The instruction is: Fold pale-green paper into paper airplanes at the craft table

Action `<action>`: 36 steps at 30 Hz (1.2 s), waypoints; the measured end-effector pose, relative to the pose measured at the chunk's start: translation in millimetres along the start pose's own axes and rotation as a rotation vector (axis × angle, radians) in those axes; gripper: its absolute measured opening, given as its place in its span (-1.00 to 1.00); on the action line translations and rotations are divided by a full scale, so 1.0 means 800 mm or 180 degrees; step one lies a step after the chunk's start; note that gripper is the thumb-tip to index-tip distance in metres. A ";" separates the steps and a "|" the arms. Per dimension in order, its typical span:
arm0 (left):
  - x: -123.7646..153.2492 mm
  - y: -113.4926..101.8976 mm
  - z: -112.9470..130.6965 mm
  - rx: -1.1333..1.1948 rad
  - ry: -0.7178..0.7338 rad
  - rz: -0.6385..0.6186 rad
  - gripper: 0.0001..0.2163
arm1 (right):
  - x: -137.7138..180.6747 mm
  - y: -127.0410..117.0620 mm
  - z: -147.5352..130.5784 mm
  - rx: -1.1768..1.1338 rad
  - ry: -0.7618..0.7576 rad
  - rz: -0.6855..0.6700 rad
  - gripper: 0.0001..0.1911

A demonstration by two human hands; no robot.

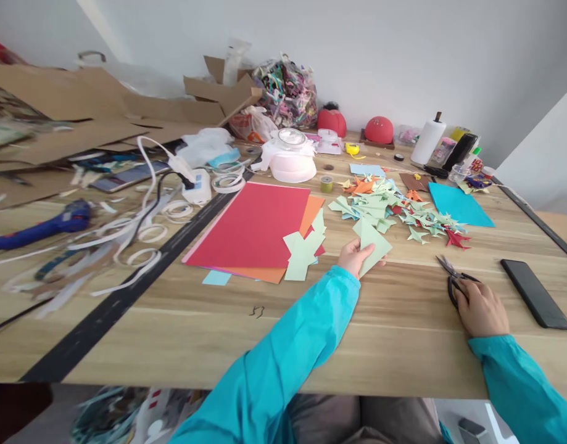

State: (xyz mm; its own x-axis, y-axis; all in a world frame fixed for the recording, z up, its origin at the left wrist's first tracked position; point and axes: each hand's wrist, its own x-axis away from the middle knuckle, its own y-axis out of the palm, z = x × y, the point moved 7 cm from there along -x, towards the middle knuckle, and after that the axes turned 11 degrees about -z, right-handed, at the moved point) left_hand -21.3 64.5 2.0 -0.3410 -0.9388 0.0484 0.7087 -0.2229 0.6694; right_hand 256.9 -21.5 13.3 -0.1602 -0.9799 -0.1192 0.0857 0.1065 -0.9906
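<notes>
My left hand pinches a pale green paper piece just above the wooden table. Resting on the table at the right, my right hand is closed on the black handles of a pair of scissors, whose blades point away from me. Just left of the held piece lie more green offcuts on a stack of red and orange paper sheets. Beyond my hands spreads a heap of cut green, orange and red paper shapes.
A black phone lies right of the scissors. A blue sheet, white bowl, tape rolls, a blue glue gun and cardboard crowd the back and left. A black strip crosses the table.
</notes>
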 end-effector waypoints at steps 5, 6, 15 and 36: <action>0.000 -0.004 0.003 -0.0001 0.0050 0.0094 -0.78 | -0.006 -0.002 -0.011 -0.0312 -0.0107 -0.0031 -0.72; 0.000 -0.006 0.002 0.0043 0.0020 0.0116 -0.79 | -0.007 -0.003 -0.016 -0.0593 -0.0151 -0.0039 -0.73; 0.000 -0.016 -0.002 0.0344 -0.0148 0.0424 -0.87 | -0.044 -0.013 -0.126 -0.5889 -0.0373 -0.1242 -0.40; 0.005 -0.026 0.001 0.0137 -0.0274 0.0766 -0.89 | 0.017 -0.016 -0.218 -0.6776 -0.1397 -0.4332 -0.32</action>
State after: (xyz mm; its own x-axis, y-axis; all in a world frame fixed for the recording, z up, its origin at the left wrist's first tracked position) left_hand -37.6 65.7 -10.9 -0.2185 -0.9372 0.2718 0.7495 0.0172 0.6618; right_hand 82.0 -6.5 12.7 0.8169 -0.5755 0.0376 -0.4368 -0.5748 0.6919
